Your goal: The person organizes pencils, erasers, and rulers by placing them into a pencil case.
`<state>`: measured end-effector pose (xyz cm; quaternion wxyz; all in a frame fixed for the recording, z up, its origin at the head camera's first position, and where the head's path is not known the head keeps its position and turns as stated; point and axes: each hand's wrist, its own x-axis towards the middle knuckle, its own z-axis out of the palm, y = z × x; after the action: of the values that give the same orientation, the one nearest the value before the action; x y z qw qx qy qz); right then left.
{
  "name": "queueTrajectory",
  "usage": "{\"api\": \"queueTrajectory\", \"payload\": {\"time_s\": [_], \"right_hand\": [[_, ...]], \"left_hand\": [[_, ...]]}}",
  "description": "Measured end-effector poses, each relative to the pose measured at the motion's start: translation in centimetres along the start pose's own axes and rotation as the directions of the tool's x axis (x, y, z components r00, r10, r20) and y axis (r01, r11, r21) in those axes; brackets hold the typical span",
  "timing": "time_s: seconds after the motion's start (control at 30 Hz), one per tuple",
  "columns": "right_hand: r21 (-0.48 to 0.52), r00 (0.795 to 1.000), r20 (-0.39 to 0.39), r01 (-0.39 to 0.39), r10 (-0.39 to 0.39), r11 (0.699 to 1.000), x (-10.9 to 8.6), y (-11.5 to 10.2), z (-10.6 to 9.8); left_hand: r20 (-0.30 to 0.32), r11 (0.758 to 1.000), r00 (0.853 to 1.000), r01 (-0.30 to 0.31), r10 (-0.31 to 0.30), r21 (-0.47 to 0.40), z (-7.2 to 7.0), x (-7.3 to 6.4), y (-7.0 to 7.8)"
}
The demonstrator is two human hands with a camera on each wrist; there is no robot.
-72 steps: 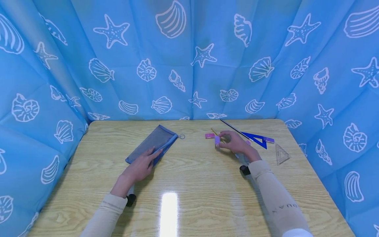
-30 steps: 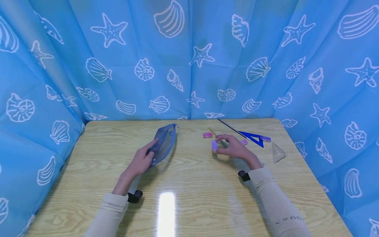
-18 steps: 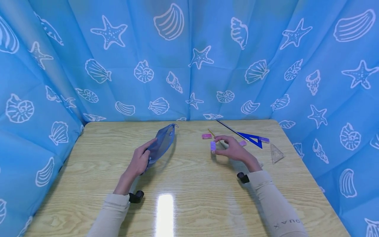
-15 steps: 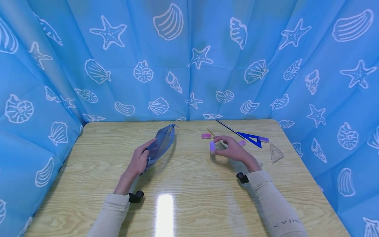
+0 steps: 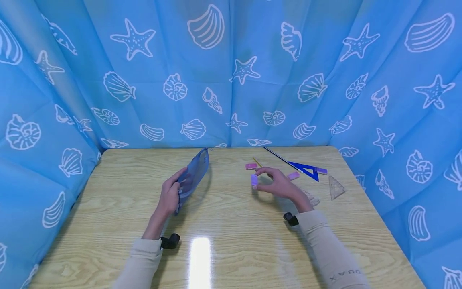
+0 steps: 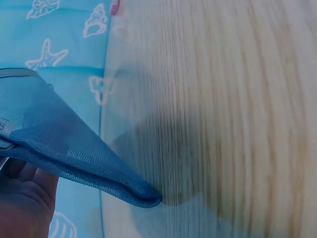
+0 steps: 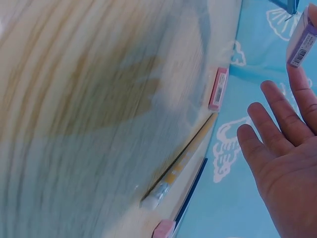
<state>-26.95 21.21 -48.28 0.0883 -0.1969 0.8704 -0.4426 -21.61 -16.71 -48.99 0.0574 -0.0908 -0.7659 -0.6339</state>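
Observation:
My left hand [image 5: 169, 197] grips a blue mesh zip pencil case [image 5: 195, 174] by its left side. The case stands tilted up on edge, its zip side bowed toward the right. In the left wrist view, a lower corner of the pencil case [image 6: 84, 144] points over the table, with part of the palm behind it. My right hand [image 5: 278, 185] pinches a small purple eraser [image 5: 254, 180] between thumb and index finger, held above the table. The right wrist view shows a barcode on this eraser [image 7: 303, 44], while the other fingers spread away from it.
Near the right hand lie a pink eraser [image 5: 251, 166], another pink eraser [image 5: 293, 175], a yellow pencil [image 5: 257, 161] and a long dark stick [image 5: 279, 157]. Farther right are a blue set square [image 5: 306, 170], a second purple eraser [image 5: 321, 171], a clear set square [image 5: 336, 188] and a clear protractor [image 5: 312, 198].
The left hand has raised the pencil case from lying flat to tilted, its zip side bowing out. The right hand has shifted slightly left with the purple eraser, uncovering the protractor.

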Motion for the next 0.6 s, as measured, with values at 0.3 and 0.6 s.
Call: {"api": "queueTrajectory", "payload": {"time_s": [0.3, 0.6], "right_hand": [[0.006, 1.000, 0.002, 0.008, -0.009, 1.000, 0.4, -1.0, 0.8], [0.039, 0.999, -0.005, 0.048, -0.048, 0.998, 0.8, -1.4, 1.7]], "left_hand": [[-0.047, 0.998, 0.997, -0.057, 0.056, -0.015, 0.6, -0.2, -0.4], [-0.057, 0.999, 0.998, -0.039, 0.039, -0.004, 0.6, -0.4, -0.7]]}}
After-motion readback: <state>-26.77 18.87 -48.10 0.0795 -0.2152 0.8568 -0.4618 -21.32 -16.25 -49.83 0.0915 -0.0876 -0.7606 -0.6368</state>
